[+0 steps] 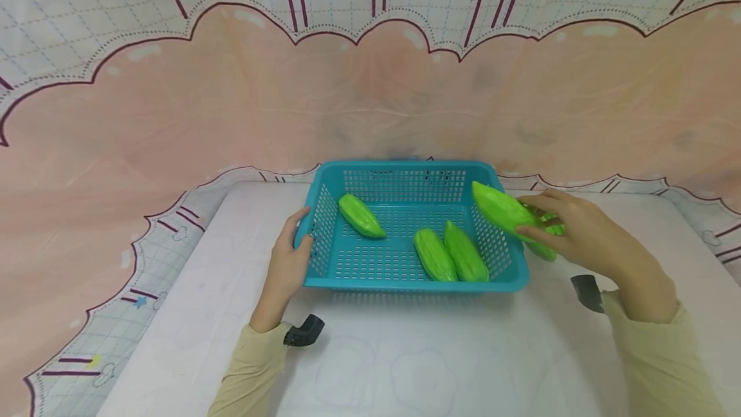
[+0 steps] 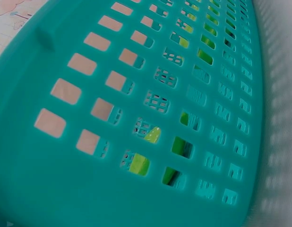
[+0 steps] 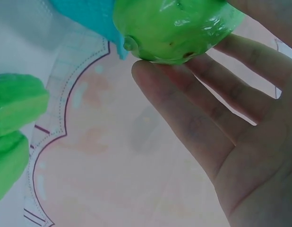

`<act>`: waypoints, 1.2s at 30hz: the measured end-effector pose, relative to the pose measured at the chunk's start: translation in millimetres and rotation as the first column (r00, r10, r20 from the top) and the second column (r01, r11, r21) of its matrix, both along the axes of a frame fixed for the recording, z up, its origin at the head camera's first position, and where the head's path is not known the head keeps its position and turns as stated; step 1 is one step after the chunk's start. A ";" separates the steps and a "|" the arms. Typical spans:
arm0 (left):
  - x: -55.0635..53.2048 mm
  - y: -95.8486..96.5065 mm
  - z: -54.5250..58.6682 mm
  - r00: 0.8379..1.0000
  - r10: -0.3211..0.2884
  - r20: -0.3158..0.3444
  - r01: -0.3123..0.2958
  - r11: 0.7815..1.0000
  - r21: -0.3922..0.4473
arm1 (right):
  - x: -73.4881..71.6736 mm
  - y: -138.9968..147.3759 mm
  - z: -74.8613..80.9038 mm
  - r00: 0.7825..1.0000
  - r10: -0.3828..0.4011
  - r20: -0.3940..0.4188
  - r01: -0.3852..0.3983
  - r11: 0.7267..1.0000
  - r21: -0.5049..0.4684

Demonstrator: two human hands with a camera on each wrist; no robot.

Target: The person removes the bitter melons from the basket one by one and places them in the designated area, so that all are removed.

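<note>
1. The cloth (image 1: 370, 101) fills most of the head view, rising behind the table and spreading past its sides: a peach field with a scalloped maroon outline and dotted trim, then a pale checked band with stars on sticks, yellow and blue among them.
2. The white table (image 1: 173, 314) has a smooth, pale top, with faint rounded outlines showing near its front and soft shadows beneath the right arm.
3. The turquoise basket (image 1: 417, 285) stands on the table toward the back, its walls and floor pierced with small rectangular holes.
4. Pale beige sleeves (image 1: 666, 359) cover both forearms, reaching in from the front.
5. The right hand (image 1: 573, 227) pinches one green ribbed piece between thumb and fingers, spread only as wide as the piece.
6. The left hand (image 1: 289, 259) grips the basket's left rim, thumb and fingers nearly closed upon it.
7. The held piece (image 1: 500, 208) is tilted above the basket's right rim, pointed end inward.
8. Three similar pieces (image 1: 435, 256) lie inside: two side by side at right, one alone at left.
9. Other green pieces (image 3: 16, 104) lie just right of the basket, partly hidden by the hand in the head view.
10. Small black devices (image 1: 303, 331) sit at both wrists.
</note>
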State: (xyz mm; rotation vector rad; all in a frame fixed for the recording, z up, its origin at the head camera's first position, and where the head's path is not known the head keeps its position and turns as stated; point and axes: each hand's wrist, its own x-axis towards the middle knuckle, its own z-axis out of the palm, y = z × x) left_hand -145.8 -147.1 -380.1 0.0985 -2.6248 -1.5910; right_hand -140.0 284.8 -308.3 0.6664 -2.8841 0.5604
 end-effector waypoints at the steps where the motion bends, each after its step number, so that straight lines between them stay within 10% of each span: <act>1: 0.1 -0.3 -0.1 1.000 -0.001 0.003 0.001 1.000 0.000 | 0.0 1.2 -0.9 1.000 -0.004 -0.004 0.004 1.000 0.001; 13: -1.2 -1.5 -2.5 1.000 0.011 0.005 -0.011 1.000 -0.001 | -0.3 18.1 -12.5 0.994 -0.014 -0.111 0.014 1.000 -0.001; 36: -0.9 0.2 -1.6 1.000 0.014 -0.001 -0.014 1.000 -0.003 | -6.8 57.8 -27.7 0.971 -0.228 0.075 0.226 0.973 0.039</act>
